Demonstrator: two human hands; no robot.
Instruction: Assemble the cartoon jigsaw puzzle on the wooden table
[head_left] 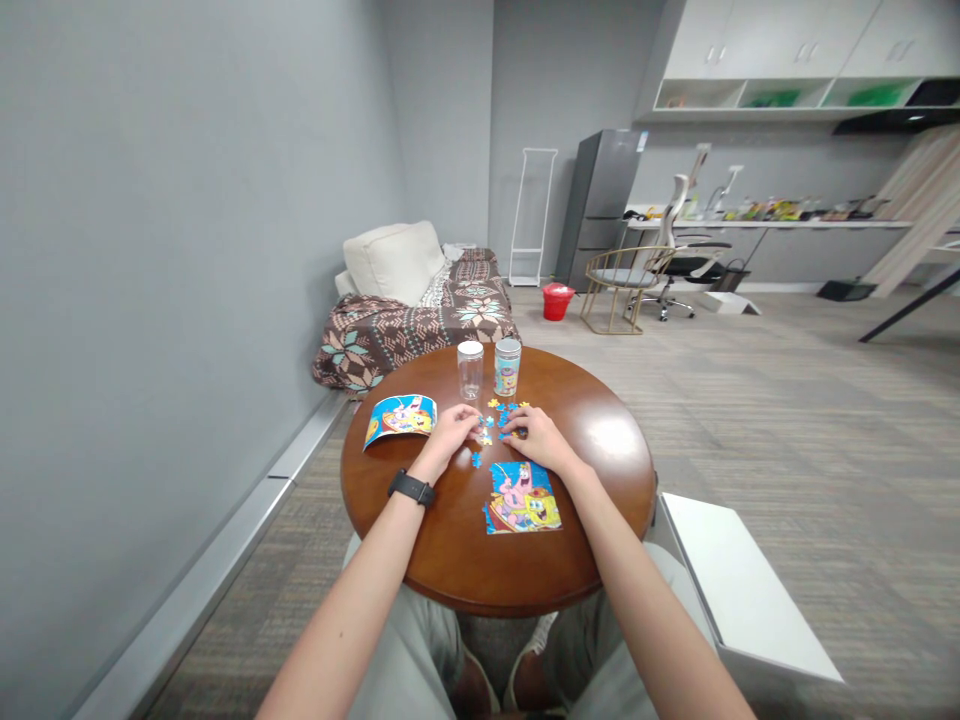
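Note:
A partly assembled jigsaw puzzle (523, 497) with a pink and a yellow cartoon figure lies flat on the round brown table (450, 560), between my forearms. Beyond it are several loose puzzle pieces (490, 421), mostly blue and yellow. My left hand (455, 430), below a black wristwatch, has its fingers pinched at a small blue piece on the left of this pile. Facing it, my right hand (538, 436) rests with fingers apart over pieces on the right side. One blue piece (476, 460) lies alone nearer me. A curved picture sheet (401, 416) stands left of my left hand.
A clear jar with a white lid (470, 370) and a printed cartoon tin (508, 367) stand behind the pieces. A covered sofa (420, 325) is past the table. To the right is a white box-like stool (742, 580); a red bin (557, 302) sits farther back.

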